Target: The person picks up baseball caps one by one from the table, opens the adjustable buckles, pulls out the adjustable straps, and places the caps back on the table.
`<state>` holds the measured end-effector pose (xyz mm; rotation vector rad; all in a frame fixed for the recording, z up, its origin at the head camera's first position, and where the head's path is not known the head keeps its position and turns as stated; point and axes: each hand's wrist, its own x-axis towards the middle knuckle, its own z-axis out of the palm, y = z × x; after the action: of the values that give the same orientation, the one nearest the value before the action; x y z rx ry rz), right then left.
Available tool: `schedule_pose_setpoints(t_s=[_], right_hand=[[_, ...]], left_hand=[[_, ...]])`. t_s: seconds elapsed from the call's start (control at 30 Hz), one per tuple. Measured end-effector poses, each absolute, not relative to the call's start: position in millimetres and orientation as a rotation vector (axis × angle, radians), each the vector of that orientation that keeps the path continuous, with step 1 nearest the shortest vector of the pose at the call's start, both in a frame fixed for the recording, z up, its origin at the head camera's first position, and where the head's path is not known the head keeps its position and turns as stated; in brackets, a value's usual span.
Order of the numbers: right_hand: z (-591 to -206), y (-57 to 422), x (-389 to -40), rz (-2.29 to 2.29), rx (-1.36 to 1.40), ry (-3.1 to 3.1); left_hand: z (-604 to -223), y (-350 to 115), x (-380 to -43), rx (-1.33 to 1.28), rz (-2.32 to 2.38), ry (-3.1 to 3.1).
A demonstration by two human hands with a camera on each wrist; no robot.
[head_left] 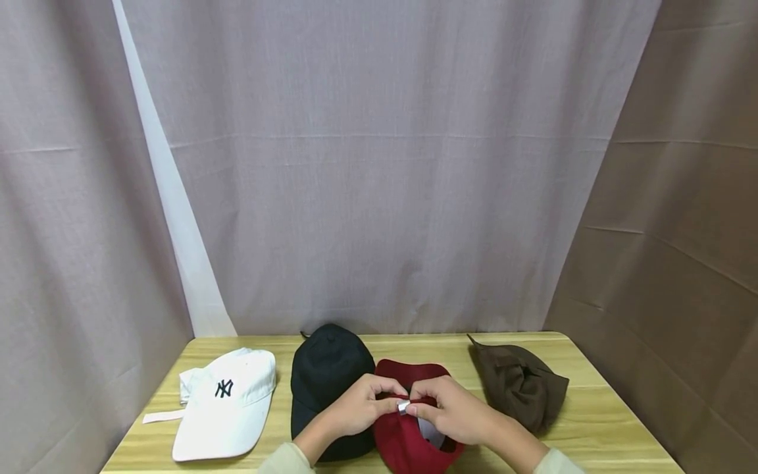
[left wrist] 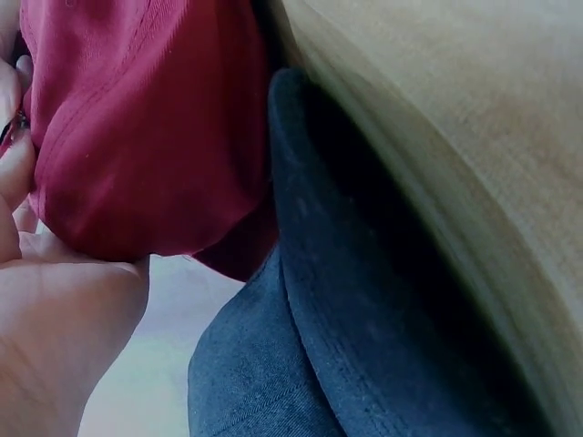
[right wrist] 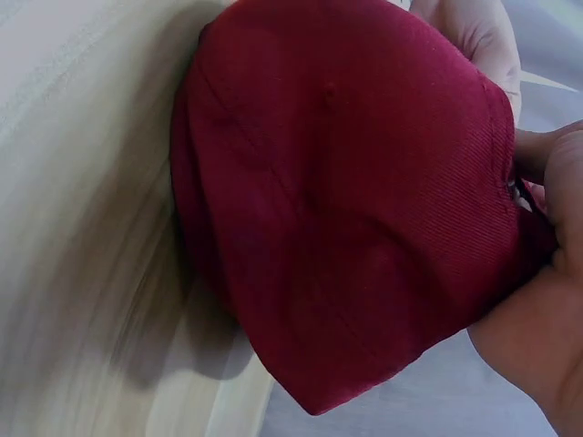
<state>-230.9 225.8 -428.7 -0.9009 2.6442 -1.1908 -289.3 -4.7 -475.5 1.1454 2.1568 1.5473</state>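
Observation:
A dark red baseball cap (head_left: 403, 444) rests on the table in front of me, its inside partly showing. Both hands meet at its back strap, where a small silver buckle (head_left: 403, 407) shines. My left hand (head_left: 362, 403) pinches the strap just left of the buckle. From the right, my right hand (head_left: 453, 409) pinches the strap and buckle between thumb and index finger. The right wrist view shows the red crown (right wrist: 337, 182) from outside, with fingertips at its edge. In the left wrist view, the left thumb and fingers (left wrist: 73, 300) lie against the red fabric.
A black cap (head_left: 328, 372) stands directly left of the red one, partly behind my left forearm. Farther left lies a white cap (head_left: 237, 388) with a black logo and a loose strap. A crumpled brown hat (head_left: 524, 388) sits at the right. Grey curtains (head_left: 385, 197) rise behind the wooden table (head_left: 604, 428).

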Motion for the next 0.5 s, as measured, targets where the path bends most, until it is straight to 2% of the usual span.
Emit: schedule_pose_setpoints(t_s=[0.5], right_hand=[[-433.6,234.0,-226.6,-1.411,-0.889,2.548]], left_hand=[[-474.6,-6.6,-287.2,1.165,1.568,2.107]])
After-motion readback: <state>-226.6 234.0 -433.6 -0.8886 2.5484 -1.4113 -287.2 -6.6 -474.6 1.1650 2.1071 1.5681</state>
